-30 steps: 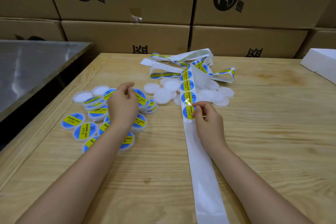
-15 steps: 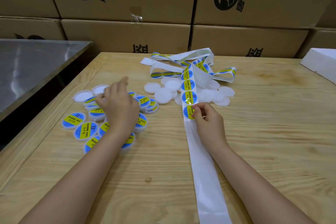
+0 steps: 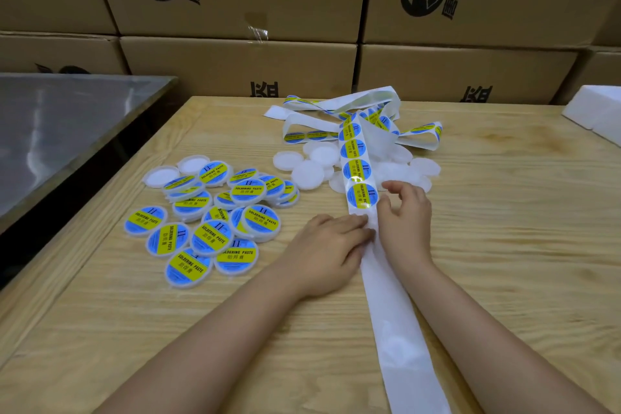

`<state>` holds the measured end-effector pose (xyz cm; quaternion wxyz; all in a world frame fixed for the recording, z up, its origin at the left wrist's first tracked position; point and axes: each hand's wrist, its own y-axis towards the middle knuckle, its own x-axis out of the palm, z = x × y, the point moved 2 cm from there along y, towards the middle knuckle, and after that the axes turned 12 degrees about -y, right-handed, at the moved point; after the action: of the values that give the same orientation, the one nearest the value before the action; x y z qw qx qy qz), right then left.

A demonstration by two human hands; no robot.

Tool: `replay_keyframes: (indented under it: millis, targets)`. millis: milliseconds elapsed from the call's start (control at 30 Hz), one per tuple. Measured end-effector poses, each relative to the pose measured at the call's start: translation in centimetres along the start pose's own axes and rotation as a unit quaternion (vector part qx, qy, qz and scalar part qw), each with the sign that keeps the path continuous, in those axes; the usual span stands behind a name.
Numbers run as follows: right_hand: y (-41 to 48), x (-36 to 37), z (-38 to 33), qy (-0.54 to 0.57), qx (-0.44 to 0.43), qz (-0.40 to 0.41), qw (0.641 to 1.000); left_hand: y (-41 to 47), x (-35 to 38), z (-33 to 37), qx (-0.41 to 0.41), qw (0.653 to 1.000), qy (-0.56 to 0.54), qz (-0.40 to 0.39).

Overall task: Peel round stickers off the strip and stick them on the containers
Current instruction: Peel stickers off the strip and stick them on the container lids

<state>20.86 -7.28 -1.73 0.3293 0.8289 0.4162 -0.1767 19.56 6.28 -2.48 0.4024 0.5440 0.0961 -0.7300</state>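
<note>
The strip (image 3: 386,296) runs up the middle of the counter (image 3: 504,245), bare white backing at the near end and a row of blue-and-yellow round stickers farther up, ending in a loose tangle of loops at the far side. The nearest sticker (image 3: 362,196) sits at the head of the bare stretch. The right hand (image 3: 406,215) is curved over the strip's right edge with its fingertips at that sticker's rim; whether it already has the edge pinched up I cannot tell. The left hand (image 3: 322,255) lies flat with straight fingers, pressing the backing down just near of the sticker. To the left, a pile of labelled containers (image 3: 208,222), more than a dozen, some overlapping, shows the job is well along, and the long empty backing agrees with that. Still to do: a cluster of plain white containers (image 3: 307,175) lies just beyond the hands, on both sides of the strip and partly under it, and many stickers are left on the row and the loops. The draped strip covers some of these blanks, so I judge it may need shifting to reach them. Cardboard boxes (image 3: 235,54) wall the far side, a steel table (image 3: 67,124) stands at the left, and a white foam block (image 3: 598,114) sits at the far right.
</note>
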Motion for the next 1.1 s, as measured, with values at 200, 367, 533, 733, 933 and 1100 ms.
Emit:
replay_keyframes:
  millis: [200, 367, 533, 733, 933, 1100]
  targets:
    - [4.9, -0.3, 2.8, -0.236, -0.027, -0.102, 0.966, -0.2, 0.0, -0.4, -0.024, 0.999, -0.032, 0.003]
    - [7.4, -0.1, 4.7, -0.327, -0.045, -0.222, 0.918, -0.2, 0.0, -0.4, -0.029, 0.999, -0.029, 0.0]
    - [6.5, -1.2, 4.1, -0.269, -0.04, -0.137, 0.953, -0.2, 0.0, -0.4, -0.031, 0.999, -0.028, 0.015]
    - [4.5, -2.9, 3.3, -0.27, -0.004, -0.161, 0.949, -0.1, -0.3, -0.5, -0.033, 0.997, -0.016, 0.062]
    - [2.0, -2.9, 3.2, -0.28, -0.07, -0.077, 0.954, -0.2, -0.4, -0.6, -0.027, 0.997, -0.023, 0.075]
    - [1.6, -3.2, 2.6, -0.123, -0.09, -0.044, 0.987, -0.1, -0.5, -0.5, -0.06, 0.994, -0.071, 0.064]
